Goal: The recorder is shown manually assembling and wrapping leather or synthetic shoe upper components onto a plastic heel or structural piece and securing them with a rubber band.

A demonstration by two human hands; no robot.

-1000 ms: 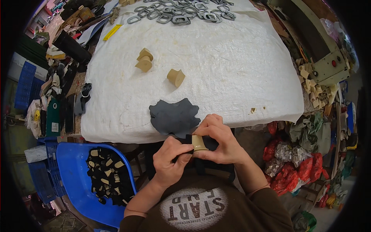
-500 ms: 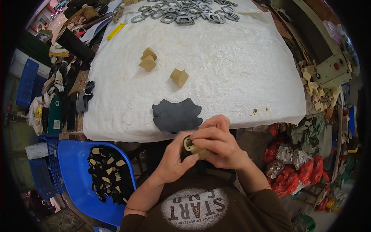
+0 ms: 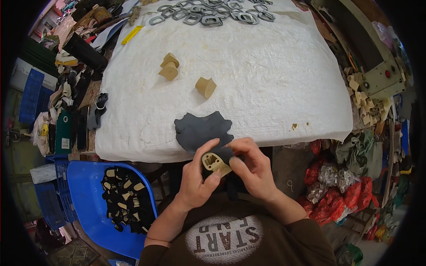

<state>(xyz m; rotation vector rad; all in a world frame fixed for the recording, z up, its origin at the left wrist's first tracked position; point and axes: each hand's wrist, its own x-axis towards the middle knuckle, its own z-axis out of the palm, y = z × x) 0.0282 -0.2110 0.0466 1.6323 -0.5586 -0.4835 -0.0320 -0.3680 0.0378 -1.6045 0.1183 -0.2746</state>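
The fingers of my left hand (image 3: 195,182) wrap closely round a hollow beige block (image 3: 220,168), hard-looking and smooth, its rounded end showing a recess and small holes. I have it just off the near edge of the crinkled, white-covered bench (image 3: 284,80). My right hand (image 3: 257,173) has its fingers bent beside a soft dark-grey flap (image 3: 224,153) next to the block; whether they pinch it, I cannot tell. A wavy-edged, matt dark-grey sheet (image 3: 204,129) lies flat at the near edge. Beyond it sits a flared beige block (image 3: 205,88). Rounded grey rings (image 3: 211,21) crowd the far edge. Off the near left corner, a glossy blue plastic tub (image 3: 86,195) holds black-and-beige pieces (image 3: 126,197).
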